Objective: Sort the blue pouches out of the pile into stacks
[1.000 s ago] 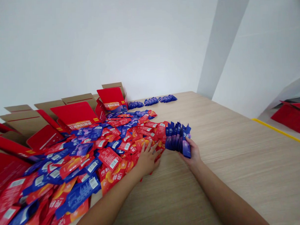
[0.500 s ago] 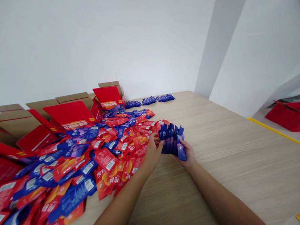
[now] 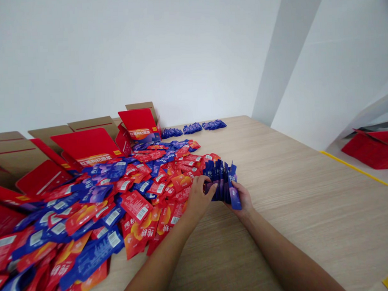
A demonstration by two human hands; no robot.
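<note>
Between my hands a bundle of blue sachets stands side by side, top edges up, above the wooden table. My right hand is closed around its right end and underside, thumb on the front sachet. At the bundle's left end, my left hand grips the sachets between thumb and fingers; part of the fingers is hidden behind them. Just left of my left hand spreads a loose heap of red sachets mixed with blue ones.
Open red cartons with raised brown flaps line the table's back left. Several blue sachet piles lie along the far edge. The wooden table extends right to a yellow strip. Beyond it sits a red bag-like object.
My left hand has moved slightly right and closed in on the left end of the bundle. My right hand stays nearly in place. The view has shifted a little.
</note>
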